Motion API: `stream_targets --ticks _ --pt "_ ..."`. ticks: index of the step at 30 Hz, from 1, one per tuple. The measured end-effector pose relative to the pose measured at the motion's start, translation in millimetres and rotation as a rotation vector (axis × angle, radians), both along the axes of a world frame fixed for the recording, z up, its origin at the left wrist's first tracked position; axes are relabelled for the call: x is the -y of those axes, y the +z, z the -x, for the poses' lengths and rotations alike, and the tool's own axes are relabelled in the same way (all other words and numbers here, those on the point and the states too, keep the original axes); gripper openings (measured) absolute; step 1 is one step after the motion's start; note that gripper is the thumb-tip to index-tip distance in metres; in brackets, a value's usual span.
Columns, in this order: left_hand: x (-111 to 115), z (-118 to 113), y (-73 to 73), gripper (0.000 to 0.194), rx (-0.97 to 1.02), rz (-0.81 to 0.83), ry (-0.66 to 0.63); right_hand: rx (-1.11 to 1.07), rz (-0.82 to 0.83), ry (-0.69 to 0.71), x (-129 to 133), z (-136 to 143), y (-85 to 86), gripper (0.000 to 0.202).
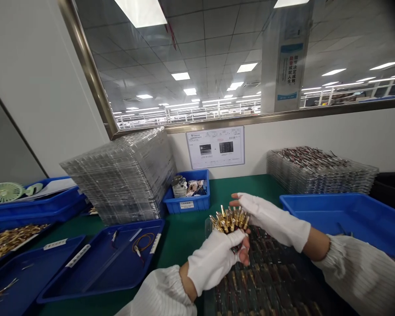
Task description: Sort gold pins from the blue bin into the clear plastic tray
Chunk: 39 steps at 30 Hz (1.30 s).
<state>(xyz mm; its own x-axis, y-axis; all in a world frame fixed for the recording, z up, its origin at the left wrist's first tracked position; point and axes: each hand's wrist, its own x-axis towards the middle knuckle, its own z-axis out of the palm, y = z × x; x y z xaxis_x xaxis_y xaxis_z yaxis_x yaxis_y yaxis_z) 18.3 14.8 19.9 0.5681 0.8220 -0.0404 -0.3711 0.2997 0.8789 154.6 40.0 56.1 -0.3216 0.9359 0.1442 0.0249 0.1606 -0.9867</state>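
Observation:
My left hand, in a white fingerless glove, is wrapped round a bunch of gold-coloured metal connectors whose tips point up and away from me. Against the right side of that bunch is my right hand, gloved the same way, with its fingers stretched out to the left. Whether it also bears any of the pieces is hidden. Below both hands lies a clear compartmented tray, with rows of similar gold-tipped pieces on dark and red wires.
Shallow blue trays lie at left, one with wired parts. A stack of clear trays stands behind them, beside a small blue bin. At right are a large blue bin and filled clear trays. A green fan sits far left.

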Motion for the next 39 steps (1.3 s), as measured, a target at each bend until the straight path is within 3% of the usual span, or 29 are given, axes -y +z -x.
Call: stream_targets --ticks 2,5,11,14,17,19,22,29,33,39 --pt "2.1 0.0 -2.4 0.014 -0.077 -0.033 -0.09 -0.093 0.124 0.131 8.8 3.4 4.2 0.042" --pt "3.6 0.6 -6.2 0.018 -0.116 -0.03 -0.153 -0.209 0.244 0.192 15.2 5.8 6.3 0.041" --pt "1.2 1.9 -9.8 0.015 -0.132 0.001 -0.167 -0.305 0.301 0.302 9.6 -0.8 4.4 0.033" --pt "0.7 1.3 -10.5 0.015 -0.129 -0.003 -0.167 -0.316 0.312 0.281 9.7 0.3 2.7 0.038" --pt "1.8 0.1 -9.8 0.019 -0.13 -0.023 -0.17 -0.196 0.211 0.231 10.6 3.8 -1.7 0.041" --pt "2.9 -0.7 -8.5 0.022 -0.149 -0.038 -0.171 -0.116 0.16 0.236 10.4 4.5 -4.4 0.038" --pt "4.2 -1.2 -6.0 0.02 -0.176 -0.046 -0.172 -0.076 0.206 0.281 9.6 2.7 -5.0 0.029" --pt "4.7 -0.4 -2.3 0.018 -0.191 -0.03 -0.179 -0.244 0.334 0.304 11.2 0.5 2.5 0.04" --pt "5.8 -0.1 -3.2 0.012 -0.168 -0.044 -0.173 -0.205 0.337 0.311 12.4 -1.2 4.6 0.049" --pt "-0.3 1.0 -0.9 0.011 -0.002 0.064 -0.024 -0.395 0.244 0.267 6.9 -0.9 0.6 0.048"
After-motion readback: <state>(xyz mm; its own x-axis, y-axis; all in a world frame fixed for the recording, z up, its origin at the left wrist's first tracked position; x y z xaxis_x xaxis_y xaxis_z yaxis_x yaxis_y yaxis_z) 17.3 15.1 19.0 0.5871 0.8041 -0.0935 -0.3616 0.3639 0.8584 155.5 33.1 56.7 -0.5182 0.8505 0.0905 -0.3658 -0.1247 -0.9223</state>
